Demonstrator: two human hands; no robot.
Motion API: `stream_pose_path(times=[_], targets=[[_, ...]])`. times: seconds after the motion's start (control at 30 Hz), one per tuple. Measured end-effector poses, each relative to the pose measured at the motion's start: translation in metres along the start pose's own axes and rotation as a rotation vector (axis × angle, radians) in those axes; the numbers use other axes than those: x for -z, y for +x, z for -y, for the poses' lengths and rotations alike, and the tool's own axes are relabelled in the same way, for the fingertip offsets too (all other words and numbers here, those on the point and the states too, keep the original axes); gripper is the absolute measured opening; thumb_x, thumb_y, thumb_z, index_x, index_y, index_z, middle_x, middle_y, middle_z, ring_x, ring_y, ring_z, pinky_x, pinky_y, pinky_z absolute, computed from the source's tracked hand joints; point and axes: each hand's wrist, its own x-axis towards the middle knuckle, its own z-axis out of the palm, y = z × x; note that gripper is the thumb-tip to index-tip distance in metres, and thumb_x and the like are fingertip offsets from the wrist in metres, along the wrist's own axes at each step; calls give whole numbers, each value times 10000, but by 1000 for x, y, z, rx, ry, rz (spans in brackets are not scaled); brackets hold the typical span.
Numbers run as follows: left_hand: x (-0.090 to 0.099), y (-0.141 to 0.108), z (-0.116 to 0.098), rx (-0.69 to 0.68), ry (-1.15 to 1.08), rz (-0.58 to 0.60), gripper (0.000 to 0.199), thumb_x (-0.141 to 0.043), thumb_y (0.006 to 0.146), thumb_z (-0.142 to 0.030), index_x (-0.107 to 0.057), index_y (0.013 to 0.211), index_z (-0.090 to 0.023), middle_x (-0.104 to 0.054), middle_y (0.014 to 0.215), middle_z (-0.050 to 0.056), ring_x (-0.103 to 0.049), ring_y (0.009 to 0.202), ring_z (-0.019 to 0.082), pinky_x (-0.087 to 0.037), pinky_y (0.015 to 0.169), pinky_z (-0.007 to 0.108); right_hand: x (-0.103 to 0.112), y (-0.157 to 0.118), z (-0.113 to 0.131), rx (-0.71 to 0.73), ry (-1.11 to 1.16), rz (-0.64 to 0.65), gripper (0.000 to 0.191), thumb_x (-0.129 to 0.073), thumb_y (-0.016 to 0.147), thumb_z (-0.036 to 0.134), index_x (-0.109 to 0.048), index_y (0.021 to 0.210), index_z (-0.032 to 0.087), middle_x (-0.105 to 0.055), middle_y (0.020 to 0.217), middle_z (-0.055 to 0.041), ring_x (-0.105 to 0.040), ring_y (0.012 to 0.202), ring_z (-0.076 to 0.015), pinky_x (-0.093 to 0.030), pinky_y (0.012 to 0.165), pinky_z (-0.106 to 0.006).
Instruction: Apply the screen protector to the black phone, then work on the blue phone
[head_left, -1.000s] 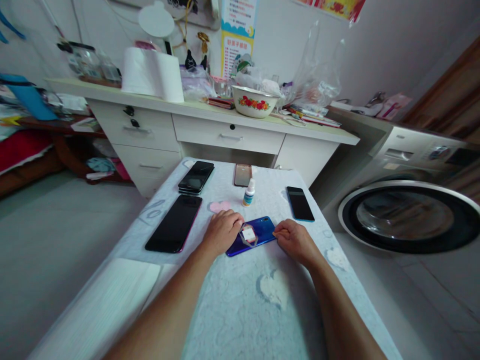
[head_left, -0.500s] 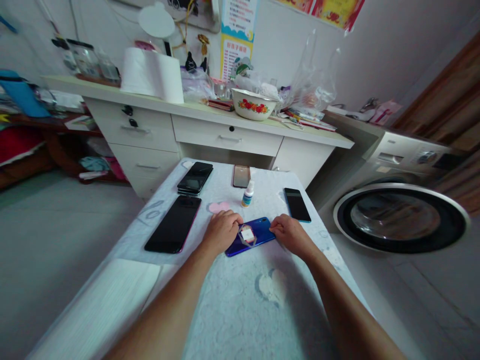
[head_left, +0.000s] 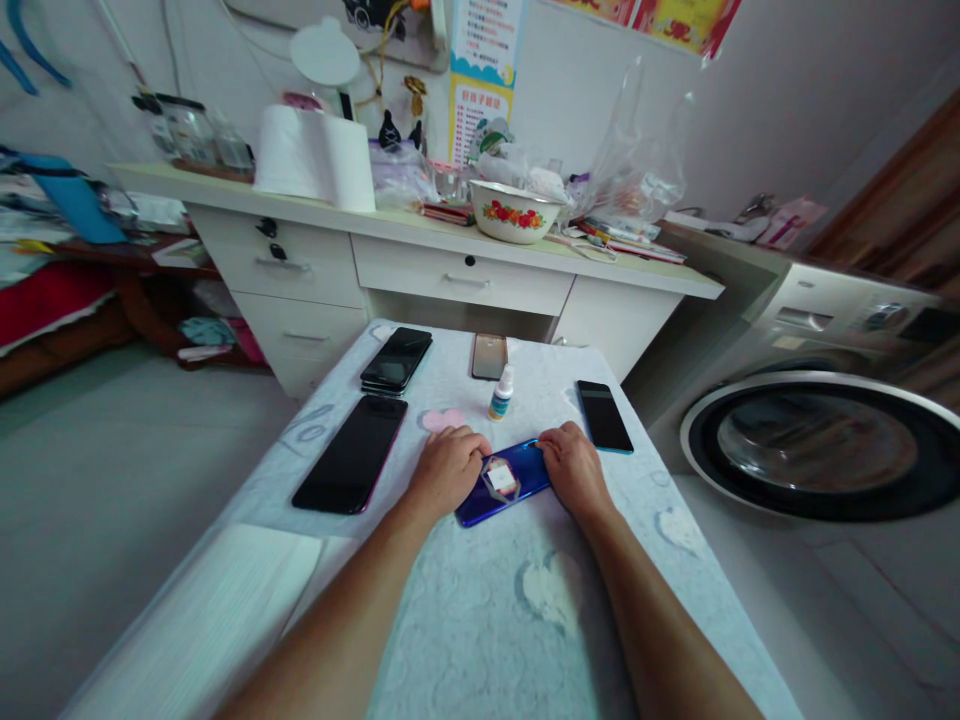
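A blue phone (head_left: 531,468) lies back up on the cloth-covered table, with a ring-shaped piece and a white square (head_left: 501,479) on its back. My left hand (head_left: 448,462) grips its upper left edge, fingers bent together. At its right end, my right hand (head_left: 571,462) has closed fingers over the corner by the camera. Just behind the phone stands a small white bottle (head_left: 501,396) with a blue and yellow label. A pink heart-shaped piece (head_left: 442,420) lies beyond my left fingers.
A large black phone (head_left: 351,455) and stacked phones (head_left: 397,358) lie on the left. Behind the bottle is a brown phone or case (head_left: 490,357); another phone (head_left: 604,416) lies right. A white desk (head_left: 465,270) stands behind, a washing machine (head_left: 795,300) at right.
My right hand has shifted a little over the phone's right end, covering more of its corner. The whole view has moved slightly.
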Motion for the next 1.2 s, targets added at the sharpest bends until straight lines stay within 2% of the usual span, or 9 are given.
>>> stream_pose_path(times=[0.1, 0.2, 0.3, 0.37, 0.43, 0.53, 0.93, 1.2], targets=[[2, -1, -2, 17, -5, 23, 199, -456, 803, -164, -641, 838, -228, -649, 922, 18, -554, 957, 198, -400, 866, 346, -2, 1, 0, 12, 15, -25, 203, -485, 898, 186, -688, 903, 182, -569, 874, -44, -560, 841, -152, -402, 781, -239], [8, -4, -3, 2, -18, 64, 134, -569, 781, -328, -615, 859, -229, -627, 929, 19, -542, 960, 209, -387, 869, 348, -3, 3, 1, 9, 14, -25, 205, -485, 897, 178, -689, 908, 182, -573, 884, -49, -560, 842, -155, -405, 781, -241], [15, -8, -4, -19, -18, 143, 442, -703, 628, -532, -576, 940, -245, -590, 1001, 13, -514, 999, 231, -376, 874, 354, -4, 6, 3, 10, -11, -4, 210, -480, 898, 175, -690, 910, 185, -574, 891, -53, -561, 851, -160, -403, 783, -245], [18, -11, -4, -20, -7, 190, 614, -768, 509, -561, -548, 996, -259, -559, 1059, 14, -491, 1032, 248, -378, 870, 357, -3, 6, 5, 16, -30, 6, 217, -471, 905, 177, -688, 910, 187, -574, 894, -56, -561, 853, -162, -401, 782, -246], [21, -13, -4, -21, 10, 228, 714, -802, 444, -546, -522, 1039, -268, -530, 1106, 21, -469, 1069, 264, -375, 885, 365, -3, 6, 7, 24, -46, 15, 219, -466, 911, 183, -684, 900, 190, -571, 892, -56, -562, 848, -161, -398, 776, -246], [22, -15, -6, -21, 37, 265, 759, -814, 428, -510, -496, 1075, -271, -504, 1140, 30, -447, 1104, 276, -366, 919, 377, -1, 6, 12, 33, -68, 28, 214, -466, 915, 191, -679, 890, 197, -565, 895, -51, -562, 837, -155, -392, 761, -243], [21, -16, -6, -52, 29, 255, 638, -747, 530, -378, -503, 1111, -279, -499, 1142, 37, -439, 1118, 272, -369, 952, 391, 2, 0, 40, 153, -102, 147, 208, -472, 913, 186, -676, 917, 228, -572, 918, -39, -550, 873, -155, -370, 715, -234], [18, -15, -3, -64, 28, 264, 666, -707, 559, -313, -501, 1192, -307, -487, 1187, 33, -431, 1147, 268, -360, 985, 399, 6, 0, 26, 65, -142, 111, 209, -474, 915, 215, -683, 907, 215, -577, 898, -52, -562, 874, -166, -380, 744, -250]])
